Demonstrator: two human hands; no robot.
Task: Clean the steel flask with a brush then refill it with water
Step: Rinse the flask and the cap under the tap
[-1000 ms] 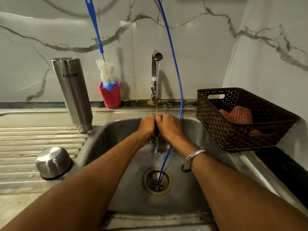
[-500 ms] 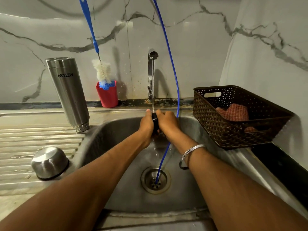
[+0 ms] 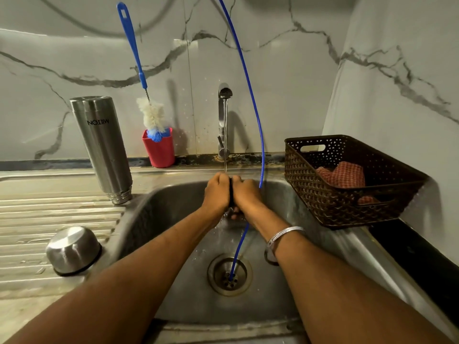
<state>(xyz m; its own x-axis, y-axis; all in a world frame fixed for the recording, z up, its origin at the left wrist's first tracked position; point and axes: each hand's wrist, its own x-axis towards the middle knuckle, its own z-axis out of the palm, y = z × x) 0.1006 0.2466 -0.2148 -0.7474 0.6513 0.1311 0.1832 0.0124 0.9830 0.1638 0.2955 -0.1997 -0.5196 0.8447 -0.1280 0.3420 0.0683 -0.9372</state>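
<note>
The flask (image 3: 101, 147) is standing upside down on the worktop (image 3: 37, 184), well left of the fingers. Both hands, left (image 3: 216, 192) and right (image 3: 246, 193), are curling their fingers around a small dark part (image 3: 231, 192) under the tap (image 3: 224, 120)'s stream. The brush (image 3: 151, 115) is leaning in a red cup (image 3: 159, 151).

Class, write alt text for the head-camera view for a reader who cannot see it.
Two hands, left hand and right hand, hold a small dark object under the running tap over a steel sink. A steel flask stands upside down on the left beside a bottle brush in a red cup.
</note>
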